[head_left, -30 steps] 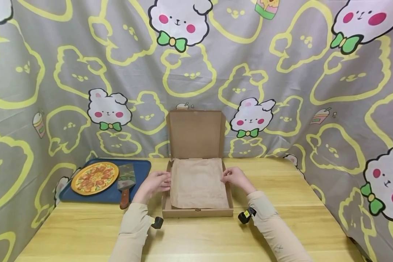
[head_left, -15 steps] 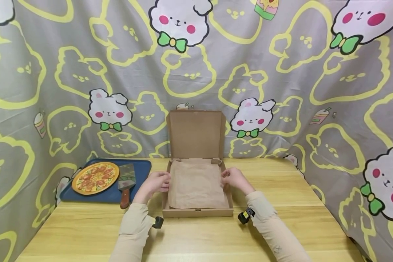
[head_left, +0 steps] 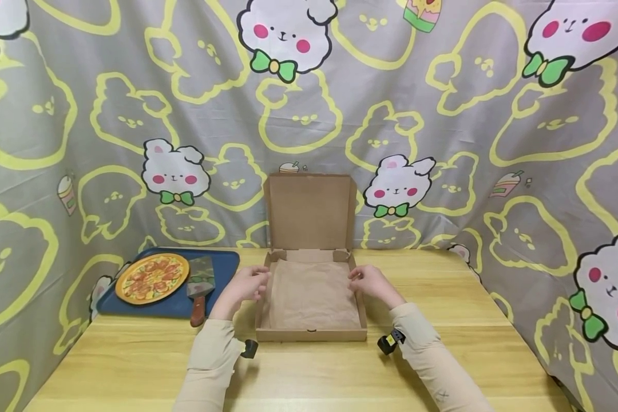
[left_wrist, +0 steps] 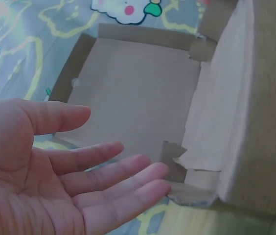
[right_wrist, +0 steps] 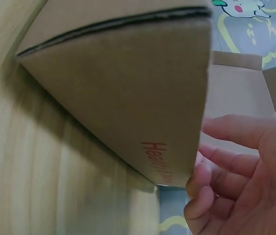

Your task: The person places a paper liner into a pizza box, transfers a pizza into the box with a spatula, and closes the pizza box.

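A cardboard pizza box (head_left: 288, 336) stands on the table, its lid (head_left: 311, 212) raised against the back curtain. Brown paper (head_left: 314, 294) lies flat inside the box. Beside the left wall is my left hand (head_left: 247, 284), fingertips over the rim. In the left wrist view that hand (left_wrist: 86, 169) is spread and holds nothing. My right hand (head_left: 372, 281) is at the opposite wall, fingertips just over the rim. The right wrist view has its fingers (right_wrist: 228, 161) loosely bent by the wall's top edge, nothing held between them.
To the left, a blue tray (head_left: 230, 258) bears a pizza (head_left: 153, 278) and a pizza server (head_left: 198, 311), whose wooden handle sticks out over the tray's front edge. Patterned curtains (head_left: 309, 126) enclose the wooden table (head_left: 309, 377) at the back and sides.
The brown paper has shifted toward the front and sunk lower into the box, uncovering the box's back corners. Both hands have let go of the paper and stay by the side walls.
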A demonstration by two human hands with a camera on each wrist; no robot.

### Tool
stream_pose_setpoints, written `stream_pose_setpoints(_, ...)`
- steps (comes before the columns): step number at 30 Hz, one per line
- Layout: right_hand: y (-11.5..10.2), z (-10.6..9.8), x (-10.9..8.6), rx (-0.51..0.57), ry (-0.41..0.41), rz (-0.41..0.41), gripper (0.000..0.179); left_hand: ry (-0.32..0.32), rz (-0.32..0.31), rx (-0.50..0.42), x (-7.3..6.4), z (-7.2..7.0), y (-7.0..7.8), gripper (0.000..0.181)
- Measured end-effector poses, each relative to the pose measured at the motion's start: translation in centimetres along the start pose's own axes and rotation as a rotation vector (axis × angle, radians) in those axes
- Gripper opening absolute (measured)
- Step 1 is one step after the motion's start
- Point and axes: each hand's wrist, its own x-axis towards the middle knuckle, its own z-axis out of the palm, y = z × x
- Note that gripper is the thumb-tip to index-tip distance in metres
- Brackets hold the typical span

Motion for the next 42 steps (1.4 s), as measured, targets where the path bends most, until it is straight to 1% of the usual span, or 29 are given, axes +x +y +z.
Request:
stream_pose_setpoints(1,-0.1,-0.1,-0.1,0.004,-0.005,-0.006,0.028,0.003,0.011,0.017,0.0,0.0,0.0,0.046)
stream_pose_setpoints(7,-0.5,-0.7,-0.5,0.059,-0.061,-0.034,0.031,0.014,0.048,0.053,-0.2,0.4,0.4,0.042)
stream_pose_setpoints(9,-0.6,-1.0,-0.6,0.063,-0.077,-0.058,0.031,0.019,0.062,0.055,-0.1,0.5,0.8,0.042)
stream_pose_setpoints(12,-0.7,-1.4,-0.6,0.057,-0.107,-0.097,0.031,0.024,0.083,0.076,0.3,0.6,1.9,0.041)
stream_pose_setpoints(15,-1.0,-1.7,-0.5,0.028,-0.139,-0.147,0.032,0.006,0.092,0.082,1.1,0.5,3.3,0.041)
stream_pose_setpoints(18,-1.5,-2.0,-0.4,-0.024,-0.176,-0.202,0.03,-0.029,0.085,0.044,2.3,0.5,4.6,0.041)
stream_pose_setpoints(20,-1.9,-2.2,-0.3,-0.072,-0.214,-0.245,0.028,-0.038,0.066,0.012,3.1,0.6,5.2,0.041)
stream_pose_setpoints(23,-2.5,-2.1,-0.2,-0.145,-0.297,-0.314,0.026,-0.061,0.045,-0.007,4.3,1.0,5.5,0.042)
stream_pose_setpoints(26,-3.1,-1.8,-0.2,-0.18,-0.41,-0.342,0.024,-0.075,0.008,-0.018,5.4,1.6,5.2,0.044)
stream_pose_setpoints(29,-3.9,-1.4,-0.3,-0.187,-0.501,-0.315,0.022,-0.074,-0.031,-0.025,6.5,2.1,4.7,0.047)
stream_pose_setpoints(32,-4.8,-0.9,0.0,-0.197,-0.572,-0.258,0.018,-0.073,-0.068,-0.025,7.6,2.4,4.1,0.048)
stream_pose_setpoints(37,-5.8,-0.1,0.9,-0.247,-0.672,-0.169,0.022,-0.11,-0.119,-0.111,9.4,3.1,3.0,0.051)
stream_pose_setpoints(40,-6.1,0.5,0.9,-0.274,-0.723,-0.128,0.023,-0.104,-0.141,-0.141,10.0,3.6,2.5,0.052)
stream_pose_setpoints(42,-6.1,1.0,0.8,-0.276,-0.769,-0.08,0.022,-0.09,-0.155,-0.142,10.3,3.9,2.2,0.051)
